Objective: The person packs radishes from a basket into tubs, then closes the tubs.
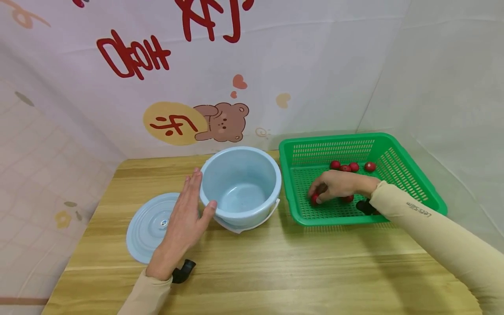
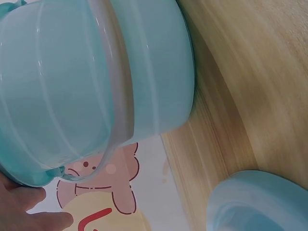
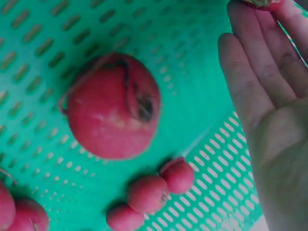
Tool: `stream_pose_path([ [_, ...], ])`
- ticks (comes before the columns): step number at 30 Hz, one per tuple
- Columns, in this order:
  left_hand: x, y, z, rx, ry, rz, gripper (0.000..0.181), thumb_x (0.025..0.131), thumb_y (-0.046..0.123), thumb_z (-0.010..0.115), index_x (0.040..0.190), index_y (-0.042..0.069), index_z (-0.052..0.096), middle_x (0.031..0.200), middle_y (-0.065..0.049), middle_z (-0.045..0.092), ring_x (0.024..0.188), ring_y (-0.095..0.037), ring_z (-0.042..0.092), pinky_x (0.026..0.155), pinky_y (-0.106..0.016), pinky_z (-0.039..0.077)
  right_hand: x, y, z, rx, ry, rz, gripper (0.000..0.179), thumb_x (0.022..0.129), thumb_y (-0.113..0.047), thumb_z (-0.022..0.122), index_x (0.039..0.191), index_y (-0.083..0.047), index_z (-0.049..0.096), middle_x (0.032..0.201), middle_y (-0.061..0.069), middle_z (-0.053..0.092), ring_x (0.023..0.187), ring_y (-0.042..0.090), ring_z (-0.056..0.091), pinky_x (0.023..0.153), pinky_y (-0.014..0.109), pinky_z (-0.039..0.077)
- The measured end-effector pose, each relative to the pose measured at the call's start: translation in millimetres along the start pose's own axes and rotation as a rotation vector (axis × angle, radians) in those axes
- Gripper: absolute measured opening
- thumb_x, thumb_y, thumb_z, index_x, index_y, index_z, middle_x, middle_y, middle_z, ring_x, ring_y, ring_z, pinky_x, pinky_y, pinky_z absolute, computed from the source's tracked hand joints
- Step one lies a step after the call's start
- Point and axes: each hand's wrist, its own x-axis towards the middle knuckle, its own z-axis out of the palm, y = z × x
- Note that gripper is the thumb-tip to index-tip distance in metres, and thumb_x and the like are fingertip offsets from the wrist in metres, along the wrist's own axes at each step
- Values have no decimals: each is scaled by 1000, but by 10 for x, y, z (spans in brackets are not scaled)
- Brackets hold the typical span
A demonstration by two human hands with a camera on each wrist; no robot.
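My left hand [image 1: 188, 218] is at the near left side of a light blue bucket [image 1: 241, 173], fingers straight and thumb at the rim. In the left wrist view, the fingers [image 2: 33, 202] show beside the bucket's rim. My right hand [image 1: 338, 183] reaches down into a green plastic basket [image 1: 334, 221] and pinches a red radish [image 1: 314, 199] between thumb and fingers. That radish [image 3: 267, 5] is only partly visible at the top edge of the right wrist view. Other radishes [image 3: 113, 108] lie on the basket floor, several grouped toward its far side.
A round light blue lid [image 1: 145, 225] lies on the wooden table [image 1: 252, 271], left of the bucket and partly behind my left hand. The bucket's white handle [image 1: 271, 212] hangs down its front. A printed cloth [image 1: 315, 57] forms the backdrop behind the table.
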Motion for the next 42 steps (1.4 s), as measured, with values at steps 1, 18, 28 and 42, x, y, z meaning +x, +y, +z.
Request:
stream_pose_path([
  [1, 2, 3, 4, -1, 1, 1, 80, 105, 45, 51, 167, 10, 14, 174, -4, 12, 158, -34, 12, 123, -61, 21, -29, -17, -26, 12, 14, 3, 30, 95, -16, 74, 123, -5, 73, 113, -2, 74, 103, 14, 70, 90, 34, 57],
  [18, 27, 66, 35, -29, 7, -33, 76, 105, 38, 48, 166, 8, 16, 173, -7, 13, 159, -34, 10, 125, -57, 18, -660, -549, -511, 89, 396, 54, 30, 99, -29, 72, 127, -23, 71, 118, -6, 72, 110, 18, 69, 90, 25, 53],
  [28, 40, 108, 52, -26, 26, -38, 72, 105, 33, 46, 166, 7, 17, 173, -9, 15, 159, -34, 11, 125, -56, 17, -823, -778, -391, 129, 573, -29, 27, 99, -21, 71, 126, -25, 70, 118, -6, 73, 101, 17, 72, 84, 22, 55],
  [42, 6, 104, 77, -42, 63, -36, 62, 111, 32, 34, 165, 5, 19, 173, -6, 16, 158, -34, 11, 124, -58, 17, -831, -1067, -131, 221, 797, -209, 31, 97, -7, 71, 127, -14, 71, 117, 4, 73, 108, 14, 70, 90, 19, 54],
])
